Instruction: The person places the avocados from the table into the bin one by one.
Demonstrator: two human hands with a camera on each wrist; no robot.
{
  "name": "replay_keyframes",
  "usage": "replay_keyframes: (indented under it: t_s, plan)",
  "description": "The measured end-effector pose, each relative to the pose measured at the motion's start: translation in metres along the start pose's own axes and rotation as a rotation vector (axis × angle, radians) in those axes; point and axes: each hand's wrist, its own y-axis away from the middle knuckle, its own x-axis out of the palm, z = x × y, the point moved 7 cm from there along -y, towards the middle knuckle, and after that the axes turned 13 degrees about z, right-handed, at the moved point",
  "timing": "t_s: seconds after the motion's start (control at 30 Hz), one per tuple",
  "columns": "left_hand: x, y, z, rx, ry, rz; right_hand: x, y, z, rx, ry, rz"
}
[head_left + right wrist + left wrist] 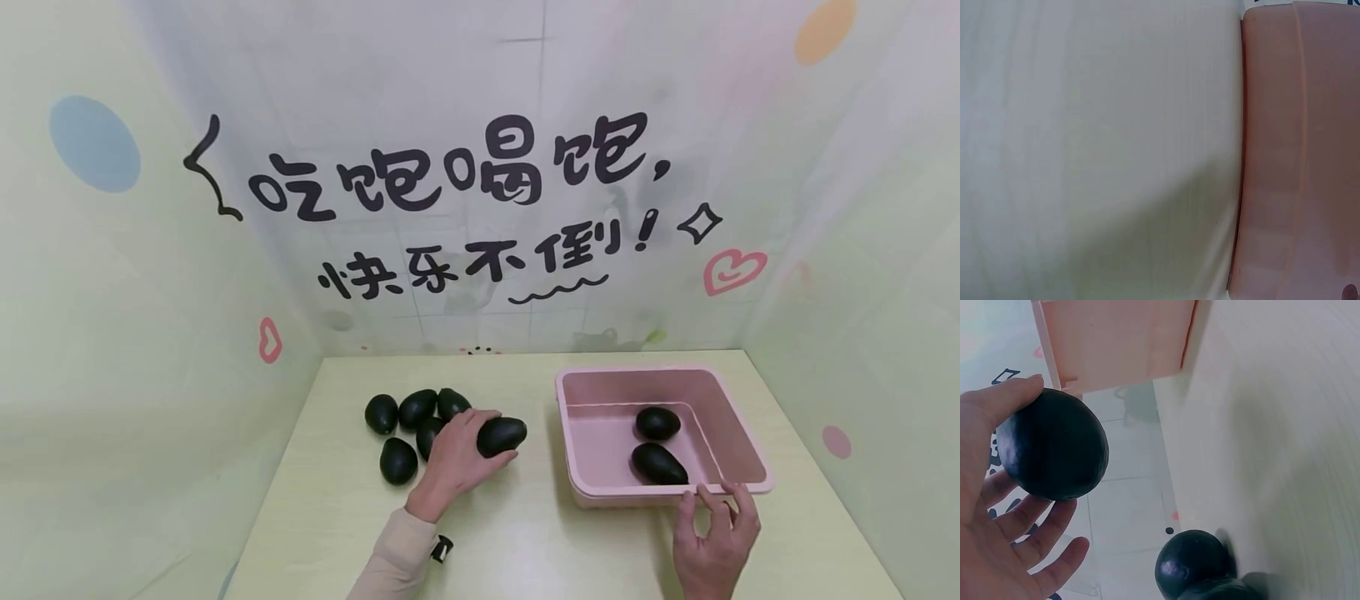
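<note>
My left hand [459, 457] grips a dark avocado [502, 437] between thumb and fingers; the left wrist view has this avocado [1054, 445] held up above the tabletop. Behind and left of that hand lie several more avocados [398, 461], one partly covered by the hand. A pink plastic bin [637, 492] stands to the right, with two avocados [659, 464] on its floor. At the bin's near rim, my right hand [712, 533] holds the edge with bent fingers and thumb. Only a fingertip [1350, 292] of it enters the right wrist view, beside the bin's side wall [1272, 156].
The pale wooden table [540, 550] meets printed cloth walls [480, 317] at the back and both sides. A small black-and-white object [442, 548] shows beside my left sleeve. Bare tabletop separates the loose avocados from the bin.
</note>
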Motion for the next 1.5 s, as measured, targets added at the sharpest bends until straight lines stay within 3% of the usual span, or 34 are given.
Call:
replay_keyframes:
  t_s: [0.6, 1.5]
  plan:
    - [-0.021, -0.005, -0.024, 0.105, -0.024, -0.104, -0.001, 0.001, -0.001, 0.000, -0.010, -0.010]
    - [-0.038, -0.015, -0.051, 0.180, 0.006, -0.131, 0.000, -0.002, 0.003, -0.004, -0.014, 0.002]
